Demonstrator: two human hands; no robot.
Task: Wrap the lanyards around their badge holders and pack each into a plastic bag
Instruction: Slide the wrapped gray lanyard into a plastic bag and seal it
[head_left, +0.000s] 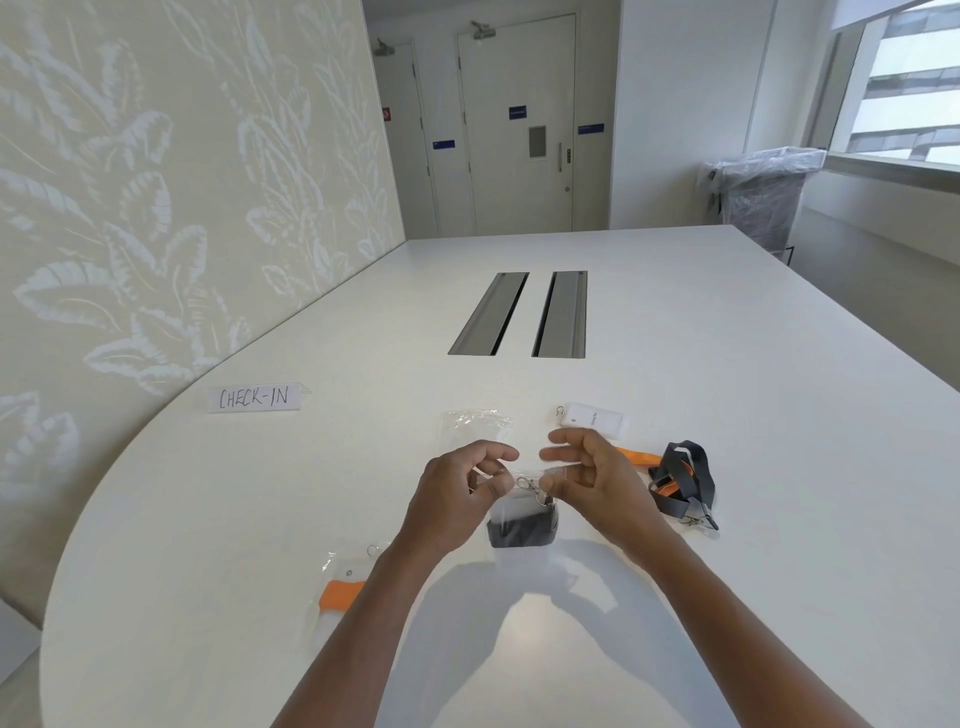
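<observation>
My left hand (457, 493) and my right hand (587, 478) pinch the top edge of a clear plastic bag (522, 512) held just above the white table (675, 364). Inside it sits a badge holder wrapped in a dark grey lanyard (521, 530), its metal clip near the bag's mouth. A packed bag with an orange lanyard (340, 592) lies at the near left. To the right lie a loose grey lanyard (685, 483) over an orange lanyard (636, 457), and a white badge holder (597, 418). An empty clear bag (472, 428) lies beyond my hands.
A paper sign reading CHECK-IN (254, 398) stands at the left near the patterned wall. Two grey cable hatches (519, 314) are set into the table's middle. Doors and a plastic-covered bin (763, 192) stand beyond the far edge.
</observation>
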